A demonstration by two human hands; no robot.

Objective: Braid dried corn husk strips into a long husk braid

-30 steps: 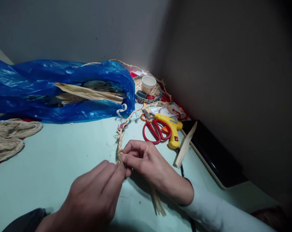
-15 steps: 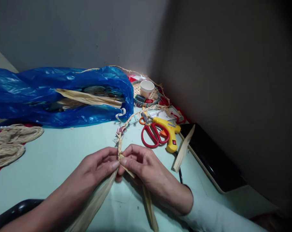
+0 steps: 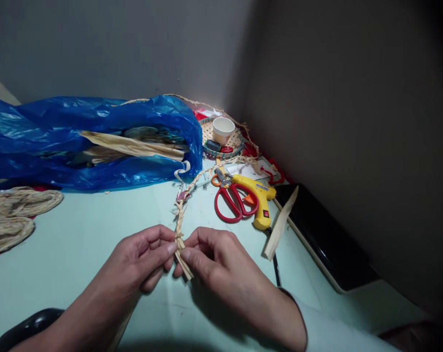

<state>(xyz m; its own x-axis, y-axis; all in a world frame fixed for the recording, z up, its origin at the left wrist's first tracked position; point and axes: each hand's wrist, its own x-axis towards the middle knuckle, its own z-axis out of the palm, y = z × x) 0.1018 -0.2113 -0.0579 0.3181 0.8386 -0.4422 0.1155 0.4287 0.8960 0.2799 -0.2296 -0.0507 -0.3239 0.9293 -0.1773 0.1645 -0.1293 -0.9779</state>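
A pale braid of dried husk strips (image 3: pixel 179 217) runs from my fingers up over the table, past a small clip (image 3: pixel 182 195), toward the basket at the back. My left hand (image 3: pixel 142 259) pinches the braid's near end from the left, thumb on top. From the right, my right hand (image 3: pixel 221 269) pinches the same spot between thumb and fingers. Short strip ends (image 3: pixel 185 270) stick out below the fingertips, between the two hands. Part of a wider strip shows under my left forearm; most of it is hidden.
A blue plastic bag (image 3: pixel 140 178) holding dried husks lies at the back left, above coiled braided pieces (image 3: pixel 12 220). Red-handled scissors (image 3: pixel 239 203), a yellow glue gun (image 3: pixel 261 220), a loose husk strip (image 3: pixel 282 225) and a black tray-like object (image 3: pixel 324 239) lie right. A white cup (image 3: pixel 223 128) stands in a woven basket (image 3: pixel 208 131).
The strip that hung beneath my right hand no longer shows, and the long strip by my left forearm is mostly hidden. Short ends now point down between my fingers.
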